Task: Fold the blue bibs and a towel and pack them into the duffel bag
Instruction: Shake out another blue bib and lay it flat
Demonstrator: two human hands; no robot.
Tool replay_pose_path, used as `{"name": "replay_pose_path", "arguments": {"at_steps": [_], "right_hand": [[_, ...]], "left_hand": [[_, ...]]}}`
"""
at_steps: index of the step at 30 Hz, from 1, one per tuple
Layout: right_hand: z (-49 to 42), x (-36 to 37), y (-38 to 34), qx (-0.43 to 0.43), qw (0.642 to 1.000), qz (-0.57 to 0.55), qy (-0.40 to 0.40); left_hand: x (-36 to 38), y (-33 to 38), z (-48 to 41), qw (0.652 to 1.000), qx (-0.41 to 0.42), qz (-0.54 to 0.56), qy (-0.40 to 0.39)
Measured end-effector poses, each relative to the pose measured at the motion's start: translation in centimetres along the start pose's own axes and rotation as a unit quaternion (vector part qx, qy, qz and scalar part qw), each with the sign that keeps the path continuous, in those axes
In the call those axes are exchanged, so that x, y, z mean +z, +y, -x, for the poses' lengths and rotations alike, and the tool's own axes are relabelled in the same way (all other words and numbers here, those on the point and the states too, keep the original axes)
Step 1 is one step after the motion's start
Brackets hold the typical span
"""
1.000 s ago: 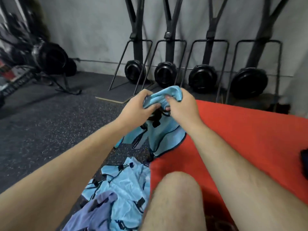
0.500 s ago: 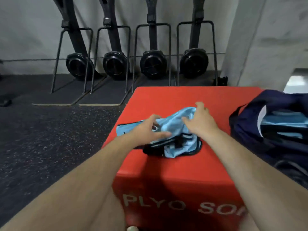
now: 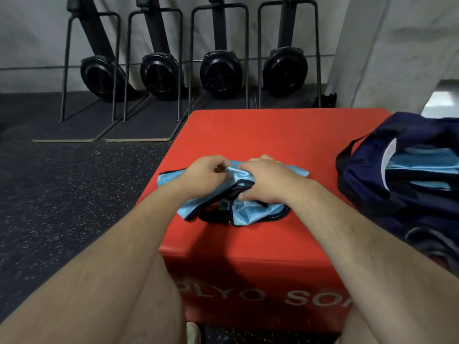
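Both grips curl onto the blue bib (image 3: 248, 209) — left hand (image 3: 203, 176), right hand (image 3: 265, 181) — atop the red box (image 3: 285, 135).

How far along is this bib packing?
Partly done: the duffel bag already holds folded blue cloth. In hand: one blue bib lies crumpled on the red box, gripped by the left hand and right hand. It still needs folding and packing. No towel shows.
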State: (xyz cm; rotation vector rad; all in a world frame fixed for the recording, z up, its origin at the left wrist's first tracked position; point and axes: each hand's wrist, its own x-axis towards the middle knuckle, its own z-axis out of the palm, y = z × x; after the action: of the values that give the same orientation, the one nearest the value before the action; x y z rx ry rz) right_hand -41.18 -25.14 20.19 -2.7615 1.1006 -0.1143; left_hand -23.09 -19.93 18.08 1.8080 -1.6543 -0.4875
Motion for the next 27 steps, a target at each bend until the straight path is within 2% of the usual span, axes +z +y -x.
{"name": "replay_pose_path", "arguments": {"at_steps": [2, 4, 7, 10, 12, 14, 17, 19, 20, 22, 24, 25, 27], "right_hand": [[-0.3, -0.2, 0.4, 0.036, 0.999, 0.007, 0.027], [-0.3, -0.6, 1.4, 0.068, 0.997, -0.021, 0.036], [0.0, -1.2, 3.1, 0.094, 0.989, -0.092, 0.065], [0.8, -1.7, 3.4, 0.077, 0.982, -0.154, 0.077], [1.1, -1.7, 3.0, 0.052, 0.983, -0.161, 0.064], [1.0, -1.4, 3.1, 0.043, 0.986, -0.143, 0.077], [0.9, -1.4, 4.2, 0.079, 0.984, -0.097, 0.126], [1.1, -1.5, 4.9, 0.110, 0.983, -0.066, 0.131], [1.1, -1.5, 5.2, 0.124, 0.982, -0.059, 0.128], [0.9, -1.4, 5.5, 0.137, 0.980, -0.069, 0.126], [0.8, -1.5, 5.2, 0.126, 0.979, -0.101, 0.127], [0.7, -1.5, 4.9, 0.113, 0.978, -0.119, 0.126], [0.7, -1.4, 3.8, 0.075, 0.978, -0.152, 0.123]], "left_hand": [[-0.3, 0.3, 0.3, 0.995, -0.015, 0.094, -0.007], [-0.7, 0.3, 0.7, 0.991, -0.022, 0.132, -0.008], [-1.0, 0.0, 1.3, 0.994, -0.040, 0.089, -0.045], [-0.2, 0.2, 1.9, 0.994, -0.036, 0.001, -0.106], [0.3, 0.8, 1.6, 0.997, 0.011, -0.026, -0.070], [0.1, 1.7, 0.9, 0.999, 0.034, -0.021, 0.018], [-1.2, 1.8, 0.5, 0.986, -0.038, 0.129, 0.100], [-1.9, 1.8, 0.9, 0.965, -0.076, 0.233, 0.089], [-2.0, 1.8, 1.1, 0.961, -0.085, 0.252, 0.081], [-1.7, 1.4, 1.0, 0.970, -0.083, 0.207, 0.094], [-1.4, 0.9, 0.9, 0.990, -0.044, 0.079, 0.105], [-1.1, 0.9, 1.0, 0.995, -0.017, 0.037, 0.089], [-0.2, 1.3, 1.3, 0.998, 0.037, 0.026, 0.037]]}}
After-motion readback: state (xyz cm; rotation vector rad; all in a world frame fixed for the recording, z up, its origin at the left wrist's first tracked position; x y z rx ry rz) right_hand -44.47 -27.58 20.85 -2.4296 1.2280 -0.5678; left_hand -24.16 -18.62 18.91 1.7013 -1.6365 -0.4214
